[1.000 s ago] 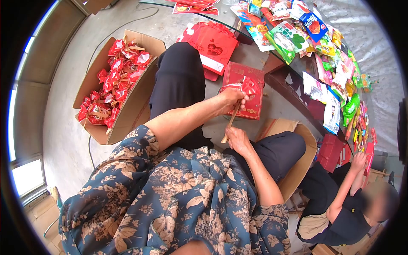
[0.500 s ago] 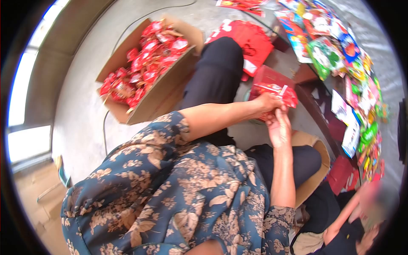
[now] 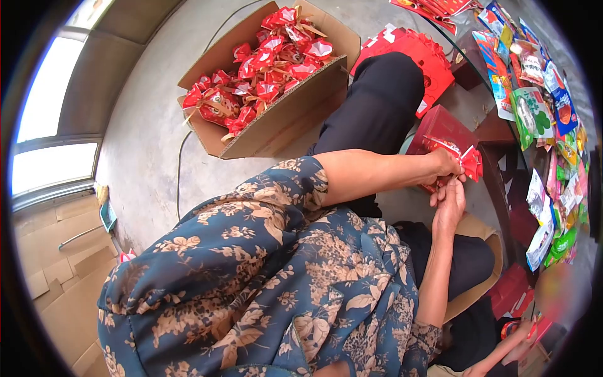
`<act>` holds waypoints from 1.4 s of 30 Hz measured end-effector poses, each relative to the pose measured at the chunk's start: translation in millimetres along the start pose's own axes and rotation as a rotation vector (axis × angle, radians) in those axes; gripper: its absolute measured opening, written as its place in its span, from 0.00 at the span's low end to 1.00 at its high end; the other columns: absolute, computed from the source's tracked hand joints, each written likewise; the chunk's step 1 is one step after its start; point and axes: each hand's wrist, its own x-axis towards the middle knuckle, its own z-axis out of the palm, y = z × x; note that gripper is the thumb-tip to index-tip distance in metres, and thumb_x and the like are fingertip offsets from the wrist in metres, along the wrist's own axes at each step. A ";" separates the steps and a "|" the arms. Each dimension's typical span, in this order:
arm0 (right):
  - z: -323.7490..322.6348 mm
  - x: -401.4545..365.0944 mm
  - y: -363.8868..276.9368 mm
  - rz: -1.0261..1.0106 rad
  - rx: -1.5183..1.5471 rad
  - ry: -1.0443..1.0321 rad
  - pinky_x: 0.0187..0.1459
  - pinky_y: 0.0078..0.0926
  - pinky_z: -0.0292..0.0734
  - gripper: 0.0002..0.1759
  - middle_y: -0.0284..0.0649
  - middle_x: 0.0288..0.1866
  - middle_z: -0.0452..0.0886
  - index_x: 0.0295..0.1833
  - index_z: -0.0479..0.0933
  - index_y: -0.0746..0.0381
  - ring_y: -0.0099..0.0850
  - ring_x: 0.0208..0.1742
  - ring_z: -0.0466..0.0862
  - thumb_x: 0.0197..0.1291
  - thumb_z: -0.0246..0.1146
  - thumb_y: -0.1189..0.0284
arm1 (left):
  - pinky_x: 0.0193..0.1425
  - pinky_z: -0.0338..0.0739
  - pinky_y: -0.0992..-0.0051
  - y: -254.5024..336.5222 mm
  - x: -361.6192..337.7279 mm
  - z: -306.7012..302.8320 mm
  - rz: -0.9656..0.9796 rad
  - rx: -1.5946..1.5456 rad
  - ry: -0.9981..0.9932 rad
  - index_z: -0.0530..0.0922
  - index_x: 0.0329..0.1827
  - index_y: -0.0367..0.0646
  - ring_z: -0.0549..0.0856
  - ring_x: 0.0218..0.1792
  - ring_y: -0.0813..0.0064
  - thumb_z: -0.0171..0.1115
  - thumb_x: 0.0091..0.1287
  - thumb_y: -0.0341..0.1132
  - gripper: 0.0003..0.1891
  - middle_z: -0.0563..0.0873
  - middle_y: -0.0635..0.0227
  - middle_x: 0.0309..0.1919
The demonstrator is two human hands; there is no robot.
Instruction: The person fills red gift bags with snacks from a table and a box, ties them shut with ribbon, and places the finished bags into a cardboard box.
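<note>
My left hand (image 3: 445,163) is closed around the gathered neck of a red gift bag (image 3: 471,164), whose ruffled top sticks out beyond the fingers. Just below it, my right hand (image 3: 448,204) has its fingers pinched together near the same neck. Whatever is between those fingertips is too small to make out. Under and behind the hands stands a dark red box (image 3: 447,129). To the left, a cardboard carton (image 3: 286,113) holds several tied red gift bags (image 3: 270,60) with gold-coloured ties.
Flat red bags (image 3: 408,60) lie in a stack beyond my left knee (image 3: 389,81). Colourful snack packets (image 3: 534,110) are spread along the right. A co-worker's arm (image 3: 505,345) shows at lower right. A cable (image 3: 180,169) runs over the floor by the carton.
The view has shifted, so the carton and my hands appear farther right. My left hand keeps its hold on the gift bag, and my right fingers have curled in more.
</note>
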 end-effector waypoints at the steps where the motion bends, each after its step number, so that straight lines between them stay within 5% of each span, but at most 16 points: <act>1: 1.3 0.0 -1.1 -0.001 -0.016 -0.013 0.22 0.17 0.64 0.14 0.28 0.22 0.64 0.45 0.73 0.65 0.19 0.20 0.65 0.74 0.51 0.64 | 0.35 0.76 0.61 -0.2 0.9 -0.1 0.009 -0.020 0.010 0.83 0.35 0.44 0.81 0.27 0.75 0.59 0.70 0.36 0.09 0.86 0.68 0.30; 6: 4.4 -9.5 4.2 -0.020 -0.152 -0.030 0.19 0.17 0.63 0.14 0.29 0.21 0.63 0.38 0.72 0.63 0.18 0.19 0.64 0.75 0.49 0.65 | 0.26 0.69 0.66 6.5 -6.8 1.6 -0.088 -0.081 0.047 0.83 0.31 0.43 0.73 0.21 0.73 0.59 0.70 0.36 0.10 0.81 0.68 0.24; 11: 3.9 -7.6 -9.4 0.001 -0.267 -0.087 0.19 0.16 0.60 0.14 0.30 0.20 0.68 0.37 0.71 0.61 0.20 0.17 0.70 0.74 0.50 0.64 | 0.27 0.74 0.66 -1.3 0.9 -8.1 -0.081 -0.145 -0.008 0.82 0.32 0.42 0.80 0.24 0.67 0.59 0.66 0.31 0.06 0.83 0.64 0.27; 14: -4.4 2.3 -6.7 0.017 -0.128 -0.069 0.21 0.15 0.61 0.13 0.33 0.21 0.73 0.47 0.73 0.63 0.21 0.18 0.74 0.73 0.52 0.64 | 0.33 0.79 0.63 -7.8 26.8 -14.8 -0.029 -0.144 -0.073 0.82 0.35 0.40 0.85 0.31 0.63 0.60 0.63 0.28 0.04 0.85 0.60 0.30; 19: -8.7 1.2 -7.6 0.050 -0.174 -0.049 0.21 0.16 0.63 0.11 0.34 0.21 0.76 0.43 0.73 0.62 0.22 0.17 0.75 0.73 0.51 0.66 | 0.34 0.79 0.60 -11.8 25.1 -15.8 0.109 -0.030 -0.018 0.81 0.37 0.39 0.84 0.31 0.64 0.54 0.72 0.33 0.10 0.84 0.60 0.29; 22: -2.9 1.6 -8.7 0.010 -0.284 -0.063 0.19 0.18 0.62 0.12 0.33 0.19 0.75 0.40 0.72 0.61 0.21 0.15 0.73 0.73 0.50 0.66 | 0.35 0.76 0.65 2.3 1.8 -6.8 -0.036 -0.073 0.077 0.83 0.34 0.39 0.80 0.33 0.71 0.57 0.69 0.31 0.09 0.84 0.63 0.31; 28: -12.4 -1.0 -9.9 0.002 -0.176 0.015 0.20 0.16 0.63 0.12 0.39 0.28 0.83 0.51 0.72 0.64 0.22 0.16 0.78 0.72 0.51 0.67 | 0.35 0.78 0.71 -9.8 20.6 -28.1 0.258 0.235 -0.096 0.83 0.39 0.39 0.83 0.32 0.76 0.59 0.70 0.34 0.09 0.85 0.67 0.31; 30: -25.8 1.4 -2.7 -0.040 -0.258 0.047 0.19 0.16 0.64 0.10 0.36 0.29 0.82 0.48 0.77 0.65 0.18 0.17 0.76 0.69 0.56 0.71 | 0.31 0.72 0.79 -14.9 22.3 -29.4 0.298 0.552 0.028 0.86 0.35 0.41 0.77 0.27 0.86 0.65 0.67 0.37 0.09 0.83 0.76 0.27; 35: -42.9 -3.0 -1.1 -0.303 -0.447 0.165 0.34 0.15 0.72 0.07 0.32 0.36 0.80 0.43 0.83 0.66 0.17 0.32 0.77 0.62 0.64 0.76 | 0.32 0.75 0.78 14.3 -18.9 -6.2 0.377 0.914 0.154 0.86 0.38 0.37 0.79 0.26 0.84 0.66 0.66 0.36 0.10 0.84 0.73 0.26; 38: -33.8 -6.1 -10.1 -0.298 -0.218 0.138 0.42 0.16 0.73 0.05 0.32 0.41 0.79 0.42 0.82 0.67 0.19 0.39 0.78 0.61 0.65 0.77 | 0.34 0.78 0.78 -0.9 2.9 -23.1 0.412 0.507 0.019 0.86 0.35 0.35 0.84 0.28 0.82 0.67 0.64 0.33 0.08 0.87 0.66 0.25; 42: -35.6 -1.7 -4.7 -0.416 -0.188 0.114 0.43 0.16 0.74 0.04 0.33 0.43 0.78 0.41 0.82 0.66 0.19 0.40 0.78 0.61 0.65 0.79 | 0.34 0.80 0.77 -5.0 3.7 -20.4 0.484 0.514 0.043 0.85 0.35 0.34 0.85 0.29 0.81 0.68 0.63 0.31 0.07 0.88 0.66 0.26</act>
